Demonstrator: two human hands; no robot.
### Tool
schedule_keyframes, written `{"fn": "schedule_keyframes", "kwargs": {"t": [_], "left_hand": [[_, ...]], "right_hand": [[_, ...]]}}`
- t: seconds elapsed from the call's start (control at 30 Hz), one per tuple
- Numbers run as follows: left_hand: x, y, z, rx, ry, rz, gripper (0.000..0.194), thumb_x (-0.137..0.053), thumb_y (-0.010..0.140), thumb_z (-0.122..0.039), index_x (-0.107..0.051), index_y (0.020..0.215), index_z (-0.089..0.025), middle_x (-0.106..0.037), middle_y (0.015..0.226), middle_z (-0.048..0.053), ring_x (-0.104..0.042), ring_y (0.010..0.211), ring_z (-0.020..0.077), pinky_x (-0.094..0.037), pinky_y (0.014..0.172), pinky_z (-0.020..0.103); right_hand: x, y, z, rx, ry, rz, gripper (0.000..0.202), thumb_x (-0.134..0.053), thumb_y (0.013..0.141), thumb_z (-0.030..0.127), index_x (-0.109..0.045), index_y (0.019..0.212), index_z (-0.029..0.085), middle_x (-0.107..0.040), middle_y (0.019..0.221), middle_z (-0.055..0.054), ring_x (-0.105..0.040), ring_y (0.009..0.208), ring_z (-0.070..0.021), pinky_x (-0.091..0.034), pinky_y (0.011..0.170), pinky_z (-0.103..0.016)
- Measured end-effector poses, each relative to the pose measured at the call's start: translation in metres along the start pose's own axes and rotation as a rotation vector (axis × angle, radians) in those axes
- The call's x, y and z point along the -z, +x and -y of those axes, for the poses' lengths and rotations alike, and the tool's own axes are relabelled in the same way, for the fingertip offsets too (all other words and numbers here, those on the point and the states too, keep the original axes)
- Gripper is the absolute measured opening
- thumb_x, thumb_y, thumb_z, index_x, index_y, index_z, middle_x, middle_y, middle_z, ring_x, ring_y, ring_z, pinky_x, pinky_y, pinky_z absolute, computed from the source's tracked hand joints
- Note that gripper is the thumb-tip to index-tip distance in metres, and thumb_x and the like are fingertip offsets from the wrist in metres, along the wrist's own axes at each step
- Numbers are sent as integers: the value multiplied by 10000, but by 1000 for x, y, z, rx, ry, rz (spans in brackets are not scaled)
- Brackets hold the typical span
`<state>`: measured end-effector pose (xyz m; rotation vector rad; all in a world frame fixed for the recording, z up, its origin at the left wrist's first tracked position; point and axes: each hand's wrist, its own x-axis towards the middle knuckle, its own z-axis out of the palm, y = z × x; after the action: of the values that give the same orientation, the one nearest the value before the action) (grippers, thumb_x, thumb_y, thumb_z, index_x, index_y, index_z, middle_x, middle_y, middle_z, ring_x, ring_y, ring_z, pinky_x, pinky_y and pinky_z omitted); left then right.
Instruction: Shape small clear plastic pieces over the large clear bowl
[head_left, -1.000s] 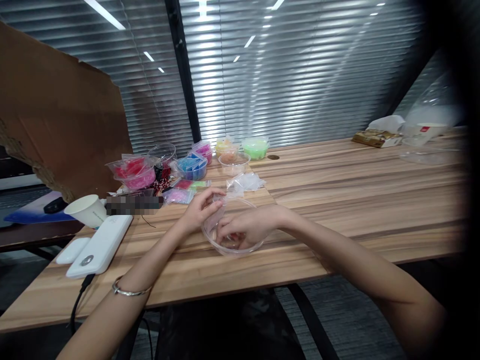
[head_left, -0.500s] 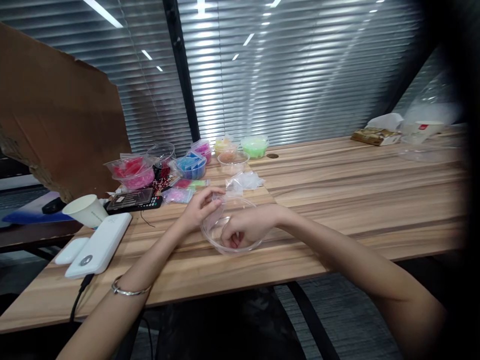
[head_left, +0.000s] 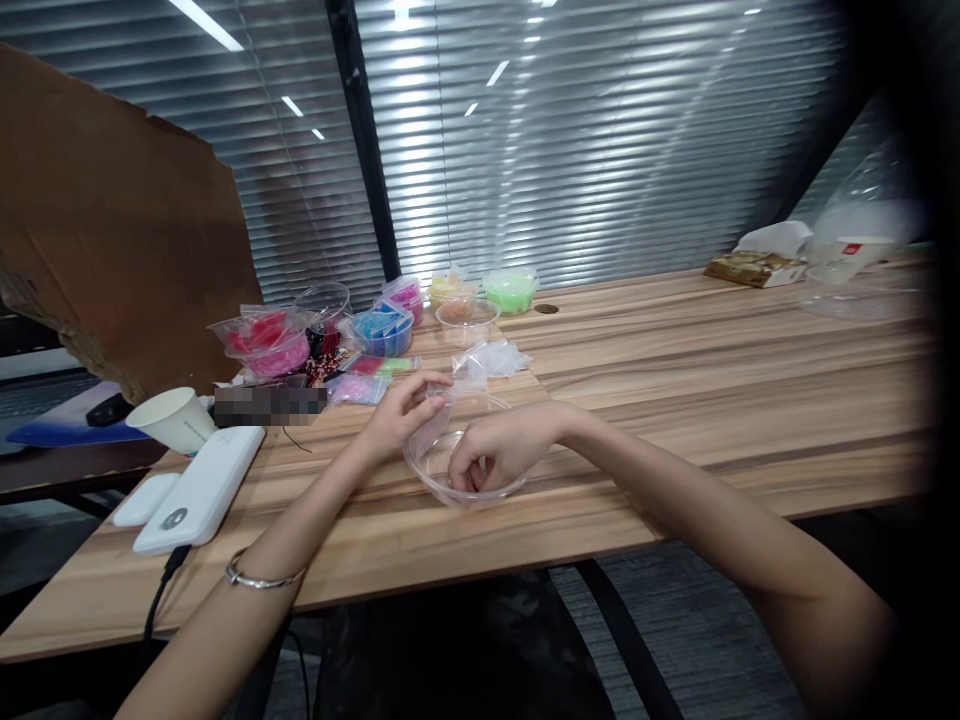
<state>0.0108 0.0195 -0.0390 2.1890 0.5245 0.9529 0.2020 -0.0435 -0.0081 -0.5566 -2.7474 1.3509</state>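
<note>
In front of me on the table stands a round clear plastic bowl (head_left: 444, 488). My left hand (head_left: 399, 418) is at its left rim, thumb and fingers closed on a small clear plastic bag (head_left: 431, 432) that hangs over the inside of the bowl. My right hand (head_left: 508, 446) reaches down into the bowl from the right with its fingers curled together. What the right fingertips hold, if anything, I cannot make out. Just behind the bowl lies a pile of clear plastic bags (head_left: 495, 358).
Bowls with pink packets (head_left: 276, 352), blue packets (head_left: 384, 330) and green contents (head_left: 511, 290) stand at the back. On the left are a paper cup (head_left: 172, 420) and a white power bank (head_left: 201, 492) with a cable. A tissue pack (head_left: 754, 268) lies far right.
My right hand has shifted slightly within the bowl, its fingers now pointing more downward and closer together. My left hand stays in place with the bag.
</note>
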Motion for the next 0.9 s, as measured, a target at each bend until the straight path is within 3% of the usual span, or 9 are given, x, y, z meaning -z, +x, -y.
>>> {"fn": "schedule_keyframes", "kwargs": {"t": [0.43, 0.57, 0.67, 0.8, 0.9], "left_hand": [[0, 0, -1, 9, 13, 1, 348, -550, 876, -460, -598, 1072, -176, -623, 1112, 82, -570, 1046, 219, -428, 941, 339], [0, 0, -1, 16, 26, 7, 354, -552, 872, -465, -596, 1074, -177, -628, 1106, 81, -570, 1049, 223, -428, 944, 343], [0, 0, -1, 18, 16, 11, 358, -553, 871, -465, -594, 1077, -175, -628, 1103, 82, -573, 1046, 223, -430, 945, 343], [1, 0, -1, 20, 14, 10, 352, -553, 873, -457, -593, 1082, -176, -627, 1101, 80, -574, 1040, 219, -431, 939, 338], [1, 0, -1, 12, 14, 7, 346, -552, 875, -452, -593, 1082, -178, -627, 1108, 78, -570, 1050, 218, -426, 947, 336]], "right_hand": [[1, -2, 7, -11, 85, -29, 101, -592, 776, 127, -657, 850, 152, -630, 738, 54, -523, 642, -53, -414, 590, -157], [1, -3, 9, -40, 125, -52, 152, -640, 740, 130, -676, 836, 243, -664, 752, 55, -603, 697, -101, -469, 597, -173], [1, -5, 7, -88, 196, -158, 170, -715, 685, 153, -672, 762, 298, -658, 682, 63, -638, 726, -133, -501, 600, -175], [2, -6, 5, -62, 239, -138, 101, -704, 722, 268, -682, 818, 245, -667, 742, 58, -620, 733, -102, -513, 646, -169], [3, -4, 7, -29, 235, -78, 110, -697, 734, 247, -668, 830, 204, -670, 777, 48, -596, 708, -80, -489, 644, -163]]}}
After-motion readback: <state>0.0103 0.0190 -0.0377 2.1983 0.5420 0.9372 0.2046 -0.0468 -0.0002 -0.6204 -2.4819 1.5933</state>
